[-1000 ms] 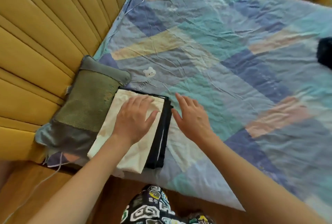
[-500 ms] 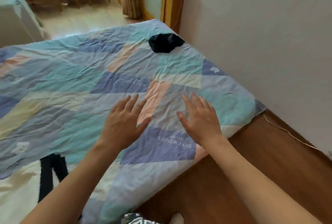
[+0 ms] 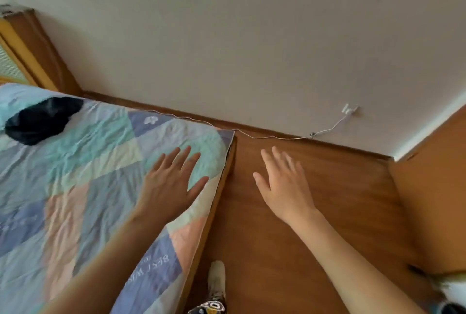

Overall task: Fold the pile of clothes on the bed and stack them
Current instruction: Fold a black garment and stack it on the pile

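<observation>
Both hands empty, fingers straight and spread. Left hand (image 3: pixel 174 182) is over the right edge of the quilt (image 3: pixel 83 187); can't tell if it touches the fabric or hovers just above. Right hand (image 3: pixel 285 187) is off the bed altogether, out over the wood floor (image 3: pixel 315 187), holding nothing.

Only garment in view: one dark crumpled piece of clothing (image 3: pixel 41 119), far left on the bed, well apart from both hands. No folded stack visible in this view.

Step in hand, my read: going for that dark piece.
- Turn the body left; the right hand is pointed at floor, not bed.
- Pick it up by two corners or a hem, not a fistful from the middle, since it's bunched and will come up tangled.
- Drag or lift it to the near part of the quilt, shake once, lay flat, smooth before the first fold.
- Quilt is wrinkled and soft, so press creases with flat palms.

Risk: a thin white cable (image 3: pixel 252 136) runs along the floor by the wall to a plug (image 3: pixel 349 109), close to the bed's far corner. Foot (image 3: pixel 216 278) is near the bed edge, so watch footing when stepping round.

Containers: none visible. No basket, box or drawer in shot, so nothing to report on contents.
</observation>
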